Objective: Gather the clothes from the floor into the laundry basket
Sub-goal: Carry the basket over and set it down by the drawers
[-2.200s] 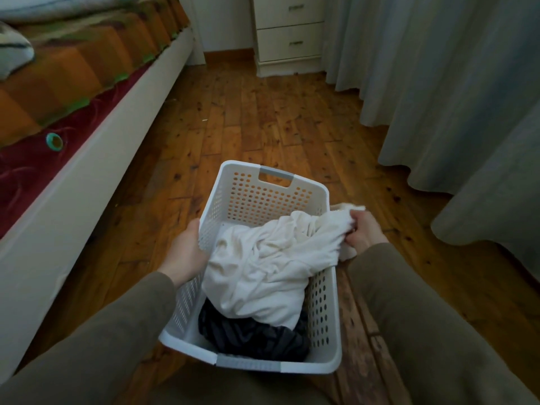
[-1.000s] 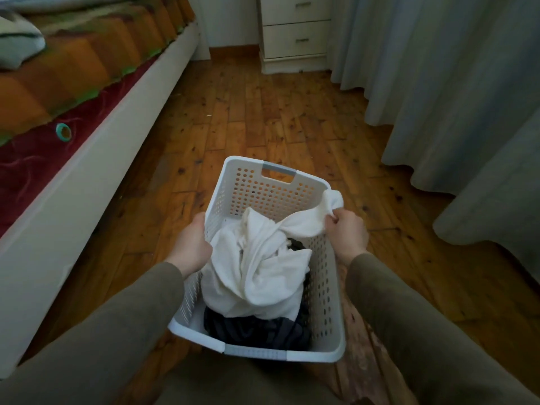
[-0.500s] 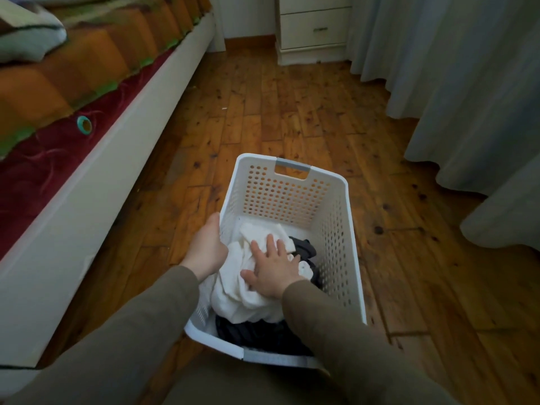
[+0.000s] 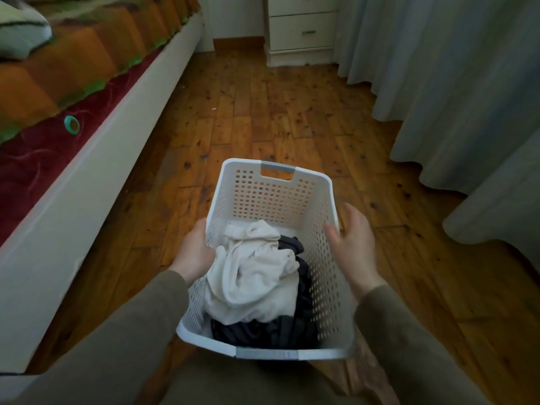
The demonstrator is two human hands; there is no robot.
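Basket (image 4: 273, 197) steadied at its rim by the clamped left hand (image 4: 194, 254); right hand (image 4: 352, 245) open, empty, beside the wall. Clothes (image 4: 251, 276) tucked inside.

The laundry basket (image 4: 328, 229) is of white plastic, smooth and a little matt, with many small round holes in its walls; its two handle parts are of grey plastic. Inside lies a cream cloth garment (image 4: 251, 273), soft and wrinkled, on top of a dark grey garment (image 4: 301, 323) that looks like thick ribbed knit. The floor (image 4: 263, 118) is of short wooden boards, orange-brown with dark knots, with a soft shine. The curtains (image 4: 438, 68) are pale cloth, matt, in deep folds. The bed frame (image 4: 96, 171) looks smooth and painted white. The bed cover (image 4: 73, 54) is orange and green cloth. The sleeves (image 4: 122, 340) are of matt olive cloth.
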